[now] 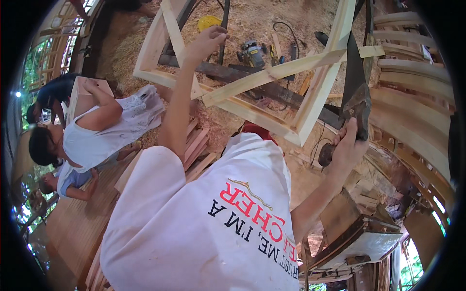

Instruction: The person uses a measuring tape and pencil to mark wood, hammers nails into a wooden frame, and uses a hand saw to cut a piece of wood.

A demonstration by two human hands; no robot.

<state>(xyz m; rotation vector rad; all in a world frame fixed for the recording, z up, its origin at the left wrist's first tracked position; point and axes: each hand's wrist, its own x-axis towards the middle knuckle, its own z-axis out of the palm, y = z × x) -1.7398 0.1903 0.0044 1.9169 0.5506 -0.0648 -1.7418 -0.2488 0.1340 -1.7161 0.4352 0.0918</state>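
Observation:
My right hand [350, 138] is wrapped round the worn handle of a handsaw [355, 72]. Its dark blade points away from me, beside the far right side of a pale wooden frame [307, 116] and across the end of a diagonal wooden brace [272, 72]. Whether its teeth touch the wood, I cannot tell. My left hand [208, 42] is stretched out over the frame's left part, fingers loosely bent, the tips close to a thin dark upright bar [224, 34]. A yellow rounded object [209, 22] shows just beyond that hand.
A power tool [253, 53] with a cord lies on the shavings-covered ground inside the frame. A dark beam [213, 72] runs beneath the frame. At left, a person in a white top [114, 116] is beside a wooden box [83, 99]. Curved planks [412, 97] line the right.

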